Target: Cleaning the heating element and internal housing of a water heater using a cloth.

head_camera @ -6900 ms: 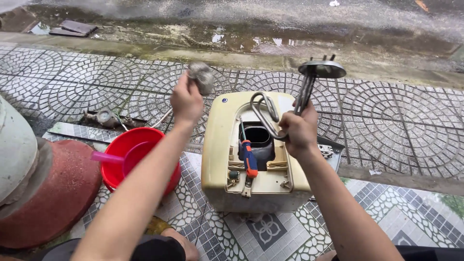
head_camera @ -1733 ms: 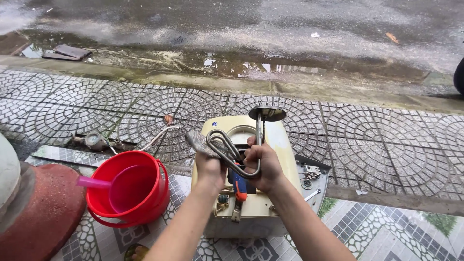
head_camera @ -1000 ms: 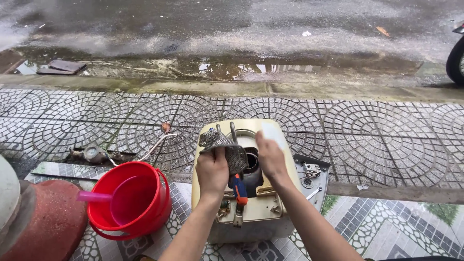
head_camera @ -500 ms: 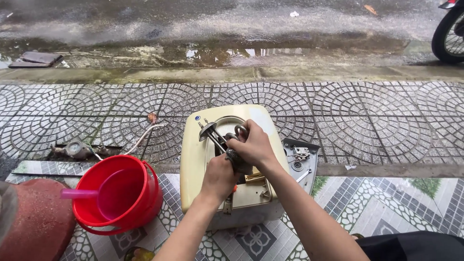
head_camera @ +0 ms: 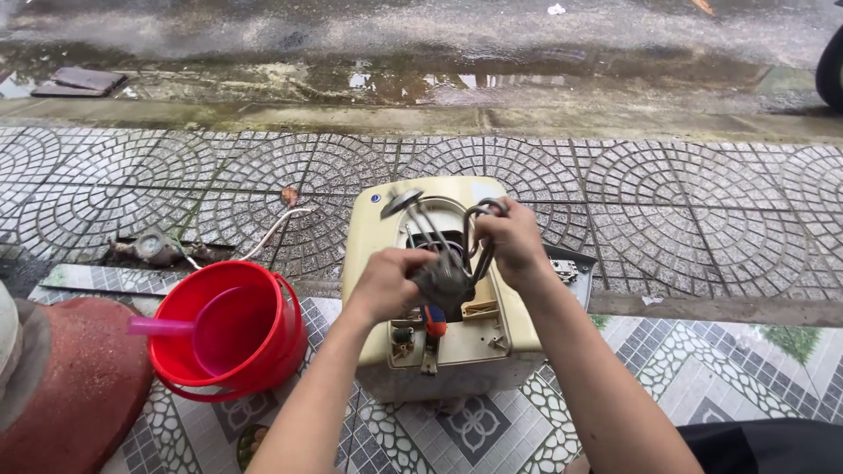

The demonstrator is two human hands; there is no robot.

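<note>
A cream water-heater casing [head_camera: 378,237] lies on the tiled ground with its front opening facing up. Above that opening both hands hold a metal heating element assembly [head_camera: 439,241]: looped tubes and a round flange. My left hand [head_camera: 386,283] grips the lower end near the dark flange, apparently with a grey rag. My right hand [head_camera: 509,241] clasps the curved tube loops at the upper right. Orange and blue parts [head_camera: 432,318] show inside the casing below the hands.
A red bucket [head_camera: 263,351] with a pink scoop [head_camera: 171,326] stands left of the casing. A reddish round object [head_camera: 75,386] sits at the far left. A white cable [head_camera: 272,230] and a small metal fitting [head_camera: 154,247] lie on the paving. Wet road lies beyond.
The hands have turned the element assembly over the opening; it now lies more tilted, its flange end low in my left hand and its loops in my right.
</note>
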